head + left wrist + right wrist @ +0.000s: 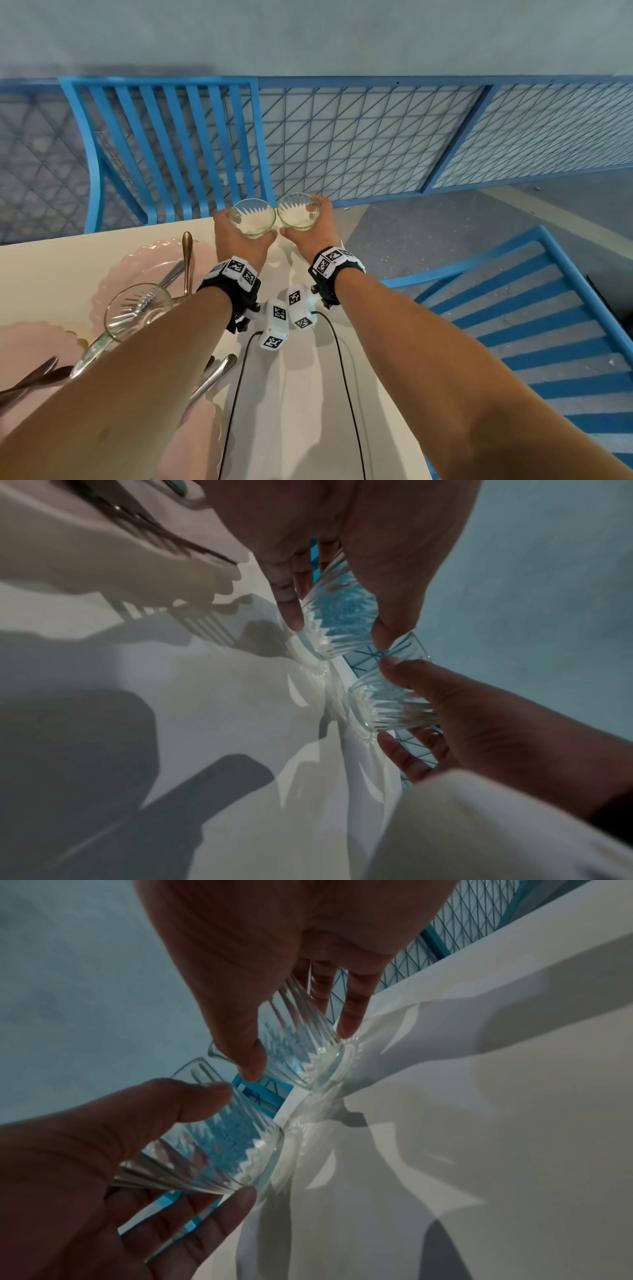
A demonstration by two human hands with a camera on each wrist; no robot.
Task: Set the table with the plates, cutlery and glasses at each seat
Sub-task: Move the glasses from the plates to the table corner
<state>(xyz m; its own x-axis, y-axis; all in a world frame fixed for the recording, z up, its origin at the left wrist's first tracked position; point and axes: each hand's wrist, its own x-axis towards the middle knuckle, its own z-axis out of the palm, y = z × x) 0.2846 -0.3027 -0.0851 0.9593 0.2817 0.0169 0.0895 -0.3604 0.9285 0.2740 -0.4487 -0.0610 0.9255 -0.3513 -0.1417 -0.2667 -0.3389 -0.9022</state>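
Head view: two hands, a glass in each.
Left hand grips the left glass; right hand grips the right glass. Both glasses sit side by side at the tabletop far edge, near a blue chair.

Bare table lies between the arms; plates crowd the left.

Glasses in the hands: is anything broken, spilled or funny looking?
Nothing is broken or spilled. The left hand and right hand each hold an empty glass, side by side near the table corner. The plates behind still carry cutlery and another glass.
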